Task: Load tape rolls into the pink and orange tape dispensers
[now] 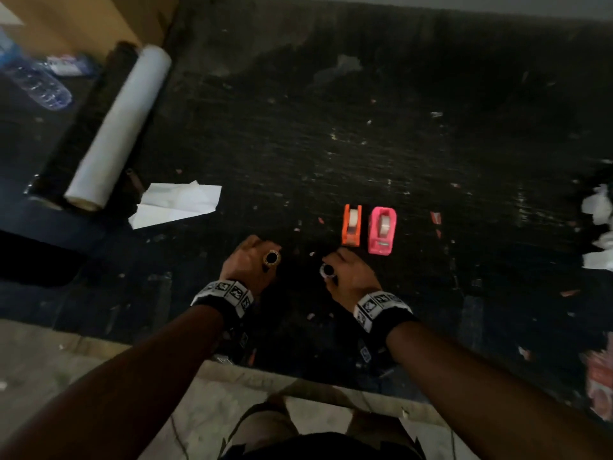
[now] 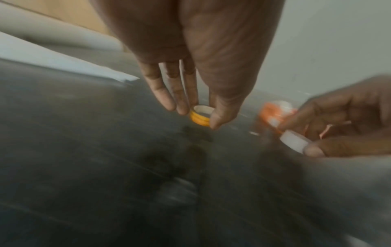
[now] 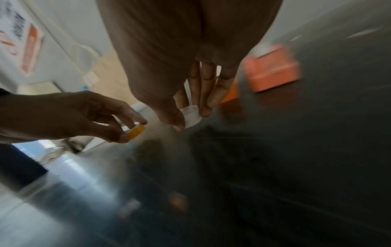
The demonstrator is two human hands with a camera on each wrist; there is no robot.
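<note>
one tape roll in each hand, both dispensers already holding tape

the left hand (image 1: pixel 247 258) pinches a yellow tape roll (image 1: pixel 272 257) between thumb and fingers, and the right hand (image 1: pixel 348 272) pinches a white tape roll (image 1: pixel 327 270) the same way, both near the front edge of the dark tabletop (image 1: pixel 331 127). each roll is held by its rim, probably so the hole stays free. just behind the right hand stand the orange dispenser (image 1: pixel 351 224) and the pink dispenser (image 1: pixel 382 230), side by side, each with a pale roll seated inside

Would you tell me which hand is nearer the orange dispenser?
Right. The right hand sits just below the orange dispenser; the left hand is farther off to its left.
</note>
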